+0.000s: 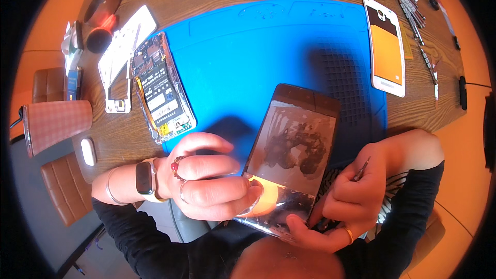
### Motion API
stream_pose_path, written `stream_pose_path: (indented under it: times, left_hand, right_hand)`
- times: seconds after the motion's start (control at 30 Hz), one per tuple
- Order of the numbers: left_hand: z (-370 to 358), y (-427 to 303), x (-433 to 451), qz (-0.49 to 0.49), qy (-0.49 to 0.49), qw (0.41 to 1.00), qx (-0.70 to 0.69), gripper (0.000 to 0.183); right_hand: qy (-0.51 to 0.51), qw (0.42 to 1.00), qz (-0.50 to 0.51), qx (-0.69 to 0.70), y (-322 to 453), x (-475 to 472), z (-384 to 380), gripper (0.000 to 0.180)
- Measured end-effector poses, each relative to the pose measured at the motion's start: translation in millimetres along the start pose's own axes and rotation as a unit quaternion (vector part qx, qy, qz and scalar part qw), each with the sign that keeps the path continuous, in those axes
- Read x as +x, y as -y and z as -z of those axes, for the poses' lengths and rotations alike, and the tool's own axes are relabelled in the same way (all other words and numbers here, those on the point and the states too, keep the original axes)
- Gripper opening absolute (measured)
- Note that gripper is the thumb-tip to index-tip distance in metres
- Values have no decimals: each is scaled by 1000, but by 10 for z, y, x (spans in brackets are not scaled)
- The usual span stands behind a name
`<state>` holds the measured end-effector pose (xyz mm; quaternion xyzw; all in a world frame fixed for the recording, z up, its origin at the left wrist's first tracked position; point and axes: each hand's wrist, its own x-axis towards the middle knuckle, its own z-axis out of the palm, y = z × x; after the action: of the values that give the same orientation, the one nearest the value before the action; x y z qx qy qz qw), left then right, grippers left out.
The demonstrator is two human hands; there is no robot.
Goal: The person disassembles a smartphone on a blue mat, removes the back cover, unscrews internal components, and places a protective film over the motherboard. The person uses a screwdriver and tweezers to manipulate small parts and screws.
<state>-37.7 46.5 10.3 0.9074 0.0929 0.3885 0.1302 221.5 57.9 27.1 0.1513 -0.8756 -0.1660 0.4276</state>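
Observation:
A dark smartphone display panel [296, 143] is tilted between my hands, over the near edge of the blue silicone work mat [232, 58]. Its upper part looks brown with dark blotches; below a straight line the surface is shiny and reflective. My left hand [211, 186] pinches at the panel's left edge with thumb and fingertips; whether it grips a film or the panel itself is unclear. Gripping the lower right corner is my right hand [345, 205], its thumb on the shiny face. A thin screwdriver [362, 169] is tucked in that hand, tip up, its handle mostly hidden.
An opened smartphone [159, 89] with bared battery and circuit board lies left, beside white phone frame pieces [120, 66]. At right rests a white phone back cover [385, 48] near a row of metal bits [416, 27]. A white earbud case [88, 152] sits on the wooden table [197, 0].

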Motion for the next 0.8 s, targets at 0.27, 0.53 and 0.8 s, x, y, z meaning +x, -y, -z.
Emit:
stream_pose_path:
  times: [0.27, 0.53, 0.8]
  left_hand:
    - [-49, 5, -12, 8, -42, 999, -20, 22]
    - [-86, 38, -14, 30, -76, 996, -46, 24]
    - [-72, 59, 38, 46, -101, 993, -40, 21]
  right_hand:
    - [17, 1000, -11, 9, -8, 0, 20, 12]
    - [3, 999, -35, -6, -18, -26, -3, 9]
    - [18, 989, -143, -28, 51, -36, 25, 37]
